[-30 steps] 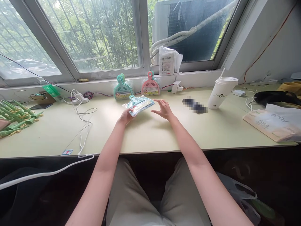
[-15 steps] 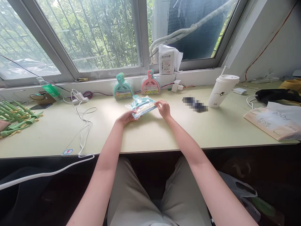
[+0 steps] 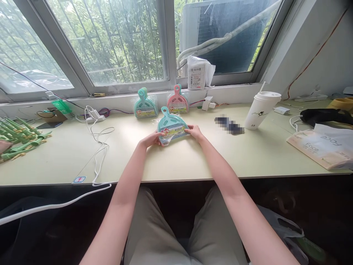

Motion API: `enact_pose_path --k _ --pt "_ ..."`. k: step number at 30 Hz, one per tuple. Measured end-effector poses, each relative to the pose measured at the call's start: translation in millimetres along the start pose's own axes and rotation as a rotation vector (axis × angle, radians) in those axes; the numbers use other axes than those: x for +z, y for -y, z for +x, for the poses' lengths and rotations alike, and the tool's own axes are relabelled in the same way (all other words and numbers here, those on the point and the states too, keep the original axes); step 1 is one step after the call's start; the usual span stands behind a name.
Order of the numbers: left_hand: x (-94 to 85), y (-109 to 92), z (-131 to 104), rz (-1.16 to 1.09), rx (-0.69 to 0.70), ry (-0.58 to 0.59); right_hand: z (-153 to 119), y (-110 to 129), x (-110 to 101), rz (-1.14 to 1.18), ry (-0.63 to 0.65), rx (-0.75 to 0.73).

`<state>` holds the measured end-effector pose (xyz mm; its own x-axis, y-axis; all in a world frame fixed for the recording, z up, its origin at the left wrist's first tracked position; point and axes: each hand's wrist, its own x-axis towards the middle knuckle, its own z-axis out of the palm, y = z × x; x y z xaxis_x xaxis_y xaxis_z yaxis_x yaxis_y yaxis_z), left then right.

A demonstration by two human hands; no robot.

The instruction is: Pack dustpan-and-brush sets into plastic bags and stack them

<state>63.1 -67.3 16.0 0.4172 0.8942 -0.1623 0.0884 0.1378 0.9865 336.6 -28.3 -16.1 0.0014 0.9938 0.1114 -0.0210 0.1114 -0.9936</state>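
A teal mini dustpan and brush set (image 3: pixel 172 127) in clear plastic wrap is held between my two hands over the desk (image 3: pixel 176 165). Its handle points up and away, and its label faces me. My left hand (image 3: pixel 153 140) is closed on the lower left corner. On the right edge, the fingers of my right hand (image 3: pixel 195 132) grip the set. Behind it, a row of teal dustpan sets (image 3: pixel 145 105) leans by the window sill. Beside that row stands a group of pink dustpan sets (image 3: pixel 178 99).
To the right are a tilted white cup (image 3: pixel 259 110), a blurred dark object (image 3: pixel 229 124) and a tissue pack (image 3: pixel 322 145). White cables (image 3: pixel 100 147) run across the desk's left part. Green bamboo-like stalks (image 3: pixel 24 138) lie far left, by a person's hand (image 3: pixel 4 146). A wrapped package (image 3: pixel 199 73) rests on the sill.
The held dustpan set has tipped from lying nearly flat to more upright, so its face and label now show. My right hand has moved slightly down, onto its right edge.
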Motion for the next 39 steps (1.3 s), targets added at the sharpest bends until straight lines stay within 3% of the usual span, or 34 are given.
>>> enact_pose_path --k 3,7,9,12,14,18,24,28,30,33,39 --pt "6.8 -6.2 -1.0 -0.037 0.174 -0.088 4.5 -3.1 0.6 0.072 -0.175 -0.006" --pt "9.5 -11.5 6.2 0.079 0.350 -0.103 13.9 -9.9 11.7 0.117 -0.355 0.003" --pt "6.2 -12.0 14.0 0.151 0.431 -0.232 21.2 -13.5 21.7 0.120 -0.383 -0.007" --pt "-7.8 -12.0 27.7 0.186 0.456 -0.523 35.5 -16.9 41.7 0.092 -0.381 -0.055" --pt "-24.3 -12.1 35.8 0.217 0.434 -0.654 47.0 -17.6 58.5 0.058 -0.340 -0.106" --pt "-71.7 -9.6 46.1 0.348 0.403 -0.799 73.7 -17.2 99.9 -0.068 -0.267 -0.200" --pt "-154.8 6.5 60.7 0.339 0.365 -1.032 116.9 -14.5 164.1 -0.629 -0.165 -0.393" --pt "-194.9 13.6 80.8 0.711 0.148 -1.099 145.9 -13.4 193.8 -0.916 -0.111 -0.451" --pt "-209.9 14.6 93.9 0.843 0.110 -1.132 160.1 -14.2 203.9 -1.024 -0.116 -0.434" --pt "-227.7 16.5 111.9 0.816 0.132 -1.215 177.3 -16.9 213.3 -1.134 -0.128 -0.430" --pt "-237.6 21.7 122.7 0.642 0.211 -1.006 184.2 -20.8 216.5 -1.170 -0.135 -0.456"
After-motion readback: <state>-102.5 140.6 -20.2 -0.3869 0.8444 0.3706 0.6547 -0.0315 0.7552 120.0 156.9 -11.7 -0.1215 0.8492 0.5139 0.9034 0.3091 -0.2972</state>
